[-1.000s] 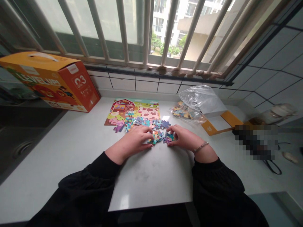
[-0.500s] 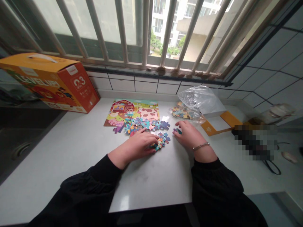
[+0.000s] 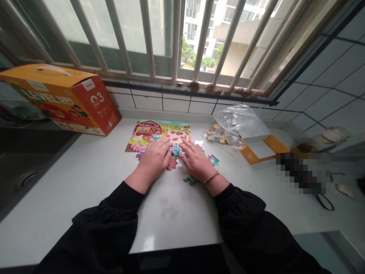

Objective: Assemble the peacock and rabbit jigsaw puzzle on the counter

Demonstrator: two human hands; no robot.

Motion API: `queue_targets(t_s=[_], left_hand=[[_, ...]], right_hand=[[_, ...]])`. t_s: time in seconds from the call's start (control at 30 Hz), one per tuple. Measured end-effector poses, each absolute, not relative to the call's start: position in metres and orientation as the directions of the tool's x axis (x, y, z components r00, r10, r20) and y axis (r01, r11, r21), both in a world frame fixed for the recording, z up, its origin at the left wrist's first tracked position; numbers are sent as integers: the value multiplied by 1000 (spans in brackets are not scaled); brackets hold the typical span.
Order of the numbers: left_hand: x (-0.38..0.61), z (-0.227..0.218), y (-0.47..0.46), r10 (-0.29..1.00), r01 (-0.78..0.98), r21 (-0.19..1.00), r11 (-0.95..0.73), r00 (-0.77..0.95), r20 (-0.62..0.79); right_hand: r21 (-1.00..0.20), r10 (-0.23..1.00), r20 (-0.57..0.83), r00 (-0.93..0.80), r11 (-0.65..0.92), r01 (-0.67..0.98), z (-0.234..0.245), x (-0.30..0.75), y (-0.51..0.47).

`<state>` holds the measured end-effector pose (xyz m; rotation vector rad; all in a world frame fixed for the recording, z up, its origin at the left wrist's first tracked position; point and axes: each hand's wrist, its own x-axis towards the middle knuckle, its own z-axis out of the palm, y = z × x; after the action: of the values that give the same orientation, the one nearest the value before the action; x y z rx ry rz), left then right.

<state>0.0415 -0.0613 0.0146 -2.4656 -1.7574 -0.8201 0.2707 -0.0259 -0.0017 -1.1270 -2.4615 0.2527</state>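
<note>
My left hand [image 3: 154, 158] and my right hand [image 3: 196, 160] lie flat side by side, fingers stretched out, on a heap of loose coloured puzzle pieces [image 3: 174, 151]. The heap is mostly hidden under them. Just beyond the fingertips lies a farm picture sheet [image 3: 148, 131] with a red barn. One loose piece [image 3: 213, 160] sits to the right of my right hand, another [image 3: 188, 177] near its wrist. A bracelet is on my right wrist.
An orange puzzle box [image 3: 62, 99] stands at the back left. A clear plastic bag [image 3: 239, 121] with more pieces lies at the back right, beside an open orange-and-white tray [image 3: 264, 150]. A sink [image 3: 19, 179] is at the left. Window bars run behind the white counter [image 3: 176, 205].
Both hands moved forward and together onto the heap, from pinching pieces apart to lying flat. My right hand left one piece on the counter to its right.
</note>
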Motion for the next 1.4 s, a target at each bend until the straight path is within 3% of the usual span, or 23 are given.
queue_targets(t_s=[0.1, 0.23, 0.5, 0.73, 0.97, 1.07, 1.17, 1.27, 1.4], left_hand=[[40, 5, -55, 976, 966, 215, -143, 101, 195], [45, 0, -60, 995, 986, 141, -94, 91, 27], [39, 5, -83, 975, 962, 182, -202, 215, -59], [40, 8, -95, 932, 927, 213, -307, 339, -130], [38, 5, -83, 989, 975, 173, -142, 147, -12], [33, 3, -80, 997, 985, 158, -68, 70, -10], [26, 1, -77, 1000, 988, 154, -22, 20, 15], [18, -2, -74, 998, 986, 158, 49, -55, 37], [8, -3, -71, 981, 967, 176, 183, -192, 38]], right_hand=[[-277, 737, 230, -635, 675, 684, 2, 255, -26], [-256, 760, 102, -642, 644, 721, 6, 247, -26], [-229, 926, -56, -372, 351, 908, 8, 265, -26], [-211, 979, -92, -181, 159, 964, 7, 264, -23], [-225, 994, -51, -98, 84, 971, 1, 264, -18], [-223, 988, 23, -153, 154, 963, 2, 264, -18], [-222, 924, 89, -372, 382, 897, 4, 261, -20], [-208, 825, 57, -562, 560, 802, 6, 256, -26], [-189, 767, -6, -641, 629, 754, 9, 249, -35]])
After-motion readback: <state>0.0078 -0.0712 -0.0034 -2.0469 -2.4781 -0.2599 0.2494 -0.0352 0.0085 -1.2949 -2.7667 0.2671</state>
